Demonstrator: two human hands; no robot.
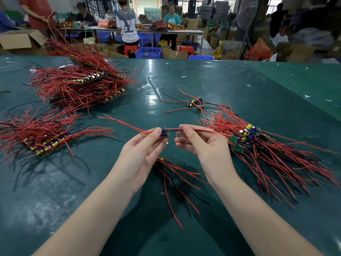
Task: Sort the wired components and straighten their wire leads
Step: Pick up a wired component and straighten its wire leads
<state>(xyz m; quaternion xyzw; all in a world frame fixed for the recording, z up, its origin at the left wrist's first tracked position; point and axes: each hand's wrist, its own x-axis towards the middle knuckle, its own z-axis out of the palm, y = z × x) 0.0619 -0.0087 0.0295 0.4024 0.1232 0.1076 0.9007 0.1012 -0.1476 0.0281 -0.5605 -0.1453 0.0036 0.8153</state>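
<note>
Below her wrists a small bunch (166, 169) is lying loose. Her left hand (142, 152) is pinching one part (162, 131), her right hand (199, 141) pinching its leads (193, 130). Left of it, tidy bundles (44, 139) are waiting; right, a tangled heap (262, 150) is remaining.

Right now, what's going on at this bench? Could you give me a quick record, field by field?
Surface: green table
Left hand: pinches a wired component by its body
Right hand: pinches that component's leads
Pile on the right: loose wired components, leads splayed
Stacks on the left: near stack and far stack, parts in rows
Below the hands: small bunch
Background: people at other tables
</note>
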